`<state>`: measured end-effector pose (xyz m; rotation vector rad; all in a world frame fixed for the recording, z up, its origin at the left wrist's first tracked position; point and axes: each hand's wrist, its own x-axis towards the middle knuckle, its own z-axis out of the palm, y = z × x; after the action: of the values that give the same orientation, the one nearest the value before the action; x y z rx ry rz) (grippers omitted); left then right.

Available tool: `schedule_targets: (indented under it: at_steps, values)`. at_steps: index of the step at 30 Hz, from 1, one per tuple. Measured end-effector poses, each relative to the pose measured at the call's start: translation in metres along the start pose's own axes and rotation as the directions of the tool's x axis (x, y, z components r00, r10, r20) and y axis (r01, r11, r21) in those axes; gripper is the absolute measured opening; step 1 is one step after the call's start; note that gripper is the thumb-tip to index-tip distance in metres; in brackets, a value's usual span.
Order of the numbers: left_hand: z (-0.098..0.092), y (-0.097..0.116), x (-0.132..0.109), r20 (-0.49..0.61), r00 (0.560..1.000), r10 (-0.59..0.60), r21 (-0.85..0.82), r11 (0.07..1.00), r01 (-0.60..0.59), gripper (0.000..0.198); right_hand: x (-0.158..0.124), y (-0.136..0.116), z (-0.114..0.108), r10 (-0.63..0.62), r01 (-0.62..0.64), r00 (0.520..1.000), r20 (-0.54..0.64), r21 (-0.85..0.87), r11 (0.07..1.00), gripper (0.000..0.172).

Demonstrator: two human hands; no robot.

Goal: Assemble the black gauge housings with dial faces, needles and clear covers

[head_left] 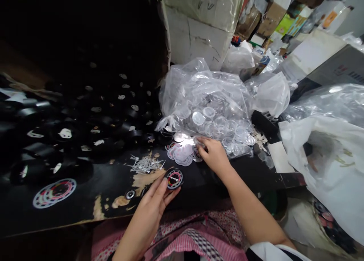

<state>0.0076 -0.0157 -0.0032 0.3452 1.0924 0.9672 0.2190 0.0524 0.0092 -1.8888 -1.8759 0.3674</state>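
Item: left hand, fingers closed round a dial at its fingertips.
Item: right hand, curled over clear discs just below the bag; I cannot tell whether it grips one.
Risk, in my judgement: the stacked discs cling and two lift together; the lightly held dial slips.

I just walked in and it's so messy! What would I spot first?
Probably the big clear bag stuffed with see-through round lids, shining in the middle. Just below it, the right hand touches a small pile of white discs, while the left hand holds a round dial over the black table.
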Motion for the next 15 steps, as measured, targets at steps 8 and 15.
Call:
schedule_targets:
  at_steps: [8, 15]
  values:
    - [-0.001, 0.000, 0.002, 0.002, 1.000, -0.003, 0.010, 1.000, 0.003, 0.057, -0.003, 0.011, -0.004, -0.012, 0.046, 0.985, -0.170, 0.199, 0.979, 0.025]
    - [0.001, 0.002, 0.003, 0.015, 1.000, -0.002, 0.034, 0.999, 0.002, 0.057, 0.001, -0.002, -0.029, -0.067, 0.140, 0.947, -0.315, 0.214, 0.967, 0.024]
